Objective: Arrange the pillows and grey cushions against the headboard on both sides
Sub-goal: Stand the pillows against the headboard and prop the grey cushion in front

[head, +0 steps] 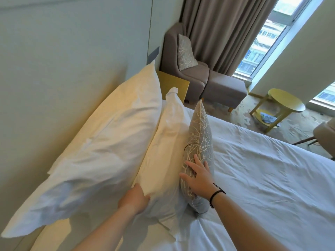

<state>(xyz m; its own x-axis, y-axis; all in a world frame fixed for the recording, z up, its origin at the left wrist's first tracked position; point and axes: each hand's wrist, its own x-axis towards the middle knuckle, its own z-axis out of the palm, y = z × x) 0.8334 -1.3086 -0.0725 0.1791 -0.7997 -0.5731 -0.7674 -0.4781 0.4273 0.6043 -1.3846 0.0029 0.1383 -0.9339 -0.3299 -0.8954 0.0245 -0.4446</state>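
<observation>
Landmark = pale padded headboard panel, running up the left side of view.

- Large white fabric pillow: leans directly on the headboard, tilted, long edge along the panel.
- Second white fabric pillow: one layer out from the headboard, standing against the first pillow, touching it.
- Left hand: at the near lower edge of the second pillow, fingers tucked in between the two pillows and hidden. Looks like a grip on the pillow edge, but I can't tell for certain.
- Grey fabric cushion with pale branch pattern: two layers out from the headboard, standing on edge on the white bed sheet, leaning on the second pillow.
- Right hand: flat on the near end of the grey cushion, fingers spread and straight, pressing, not wrapped around it. Black cord band on that wrist.
- Hands are apart; the second pillow's corner sits between them.

Beyond the far end of the headboard:
- Yellow-topped bedside table, just past the pillows' far corners.
- Grey upholstered armchair with matching footstool touching its front; a second patterned grey cushion stands upright against the chair back.
- Brown curtain behind the chair, window to its right.
- Round yellow side table further right, on patterned carpet, well away from the headboard; papers on its lower shelf.
</observation>
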